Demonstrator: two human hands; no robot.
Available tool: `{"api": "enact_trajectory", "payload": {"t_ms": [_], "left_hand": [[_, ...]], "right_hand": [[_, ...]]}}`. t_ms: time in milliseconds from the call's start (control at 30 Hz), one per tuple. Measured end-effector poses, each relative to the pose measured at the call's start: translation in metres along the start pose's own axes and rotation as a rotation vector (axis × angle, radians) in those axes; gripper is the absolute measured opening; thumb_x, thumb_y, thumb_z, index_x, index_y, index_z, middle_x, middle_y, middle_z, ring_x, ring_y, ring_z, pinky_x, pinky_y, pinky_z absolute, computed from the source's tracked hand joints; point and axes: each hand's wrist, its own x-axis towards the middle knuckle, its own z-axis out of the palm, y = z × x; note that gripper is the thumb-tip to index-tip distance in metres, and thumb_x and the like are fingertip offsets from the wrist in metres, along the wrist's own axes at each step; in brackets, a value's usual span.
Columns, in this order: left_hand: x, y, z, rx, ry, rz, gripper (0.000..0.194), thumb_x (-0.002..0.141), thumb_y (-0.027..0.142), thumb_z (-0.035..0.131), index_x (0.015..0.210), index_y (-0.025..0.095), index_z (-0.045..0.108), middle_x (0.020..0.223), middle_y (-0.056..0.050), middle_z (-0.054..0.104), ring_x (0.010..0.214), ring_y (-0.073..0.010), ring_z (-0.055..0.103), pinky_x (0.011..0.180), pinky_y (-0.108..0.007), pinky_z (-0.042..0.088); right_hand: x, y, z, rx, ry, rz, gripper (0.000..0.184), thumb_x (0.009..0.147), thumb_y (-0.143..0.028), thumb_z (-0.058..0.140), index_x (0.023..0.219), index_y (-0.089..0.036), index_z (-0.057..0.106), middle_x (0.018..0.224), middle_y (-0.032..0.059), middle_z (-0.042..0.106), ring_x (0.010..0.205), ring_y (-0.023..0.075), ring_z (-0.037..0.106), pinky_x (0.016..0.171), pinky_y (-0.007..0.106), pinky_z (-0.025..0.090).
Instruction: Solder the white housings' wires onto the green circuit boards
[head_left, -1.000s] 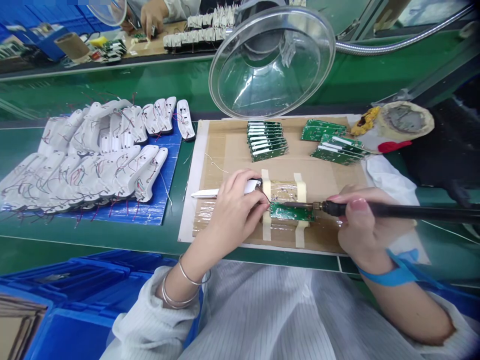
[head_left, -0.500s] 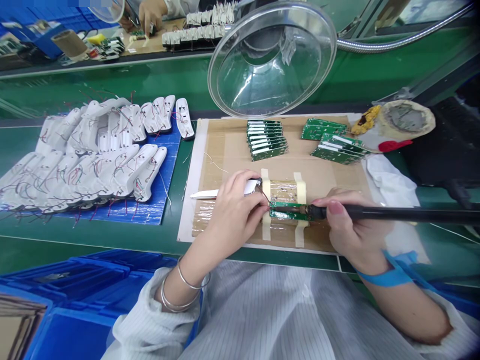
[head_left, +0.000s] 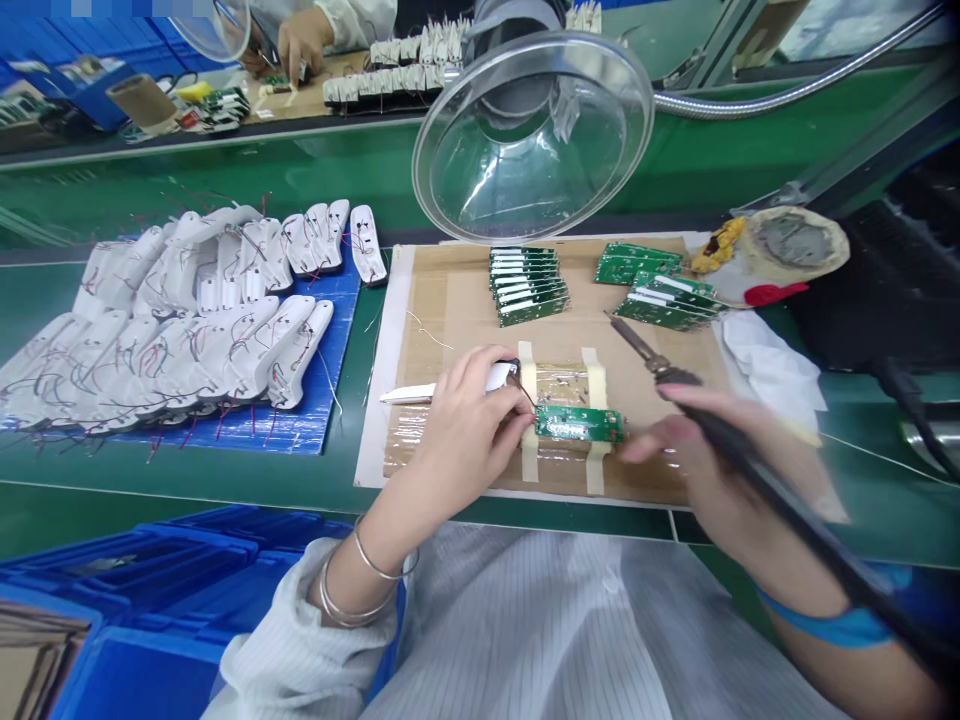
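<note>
- Holding steady should help: the left hand [head_left: 474, 410] pinches a thin wire [head_left: 526, 393] by the left end of the green board [head_left: 577, 423].
- It sits on a taped pad [head_left: 562, 385], near side.
- Right hand [head_left: 727, 510] grips the soldering iron [head_left: 780, 495], tip off the board.
- Green table [head_left: 346, 435], brown cardboard [head_left: 465, 280]; clear cone [head_left: 480, 160] far.

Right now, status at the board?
Left hand: pinching wire at left end of board. Right hand: holding iron, tip off board. Board: across tape strips. Possible obstruction: left fingertips.
</note>
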Motion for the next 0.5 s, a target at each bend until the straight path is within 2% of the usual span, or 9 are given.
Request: {"api": "enact_trajectory", "payload": {"t_ms": [67,133,233,300,400,467,500], "left_hand": [[-0.006,-0.007,-0.007,0.003,0.004,0.042,0.009,0.097,0.021,0.057,0.099,0.020,0.066,0.140,-0.010,0.049,0.132,-0.0260,0.048,0.107,-0.048,0.046],[-0.016,-0.012,-0.019,0.092,-0.014,0.080,0.014,0.099,0.020,0.053,0.106,0.019,0.066,0.140,-0.013,0.050,0.129,-0.0270,0.051,0.106,-0.049,0.049],[-0.034,-0.007,-0.042,0.303,-0.085,0.069,0.023,0.101,0.021,0.049,0.117,0.016,0.064,0.129,-0.015,0.059,0.112,-0.0281,0.063,0.092,-0.049,0.057],[-0.045,0.005,-0.052,0.258,-0.183,0.028,0.030,0.104,0.025,0.046,0.129,0.018,0.060,0.120,-0.013,0.065,0.101,-0.0238,0.068,0.085,-0.042,0.061],[-0.053,0.027,-0.048,0.026,-0.362,0.014,0.042,0.106,0.031,0.045,0.147,0.022,0.045,0.131,-0.008,0.065,0.111,-0.0182,0.068,0.092,-0.031,0.060],[-0.051,0.036,-0.037,0.010,-0.406,0.045,0.045,0.106,0.028,0.044,0.150,0.019,0.040,0.134,-0.008,0.064,0.113,-0.0182,0.068,0.092,-0.031,0.060],[-0.048,0.039,-0.032,0.058,-0.413,0.071,0.042,0.106,0.025,0.043,0.146,0.017,0.043,0.129,-0.009,0.066,0.107,-0.0193,0.070,0.087,-0.032,0.061]], "right_hand": [[-0.007,0.001,0.005,-0.086,-0.162,-0.005,0.036,0.094,-0.025,0.061,0.129,-0.033,0.061,0.106,-0.0012,0.076,0.091,0.0180,0.075,0.082,0.034,0.063],[-0.013,0.007,0.012,-0.113,-0.261,-0.047,0.042,0.094,-0.026,0.061,0.135,-0.034,0.056,0.125,-0.0005,0.071,0.105,0.0190,0.073,0.093,0.036,0.063],[-0.019,0.017,0.019,-0.128,-0.274,-0.076,0.050,0.094,-0.025,0.061,0.142,-0.035,0.050,0.122,-0.0006,0.071,0.102,0.0182,0.073,0.089,0.035,0.063],[-0.021,0.019,0.020,-0.123,-0.276,-0.100,0.057,0.091,-0.027,0.065,0.144,-0.035,0.047,0.125,0.0007,0.070,0.105,0.0190,0.073,0.089,0.035,0.063],[-0.023,0.014,0.020,-0.098,-0.316,-0.196,0.076,0.082,-0.037,0.076,0.149,-0.030,0.040,0.137,0.0062,0.063,0.120,0.0247,0.066,0.098,0.042,0.059],[-0.025,0.009,0.019,-0.122,-0.365,-0.223,0.087,0.078,-0.046,0.080,0.151,-0.028,0.037,0.139,0.0091,0.061,0.122,0.0270,0.063,0.096,0.044,0.059],[-0.027,0.007,0.019,-0.148,-0.383,-0.218,0.088,0.078,-0.048,0.079,0.151,-0.028,0.036,0.136,0.0096,0.061,0.119,0.0267,0.064,0.093,0.043,0.059]]}}
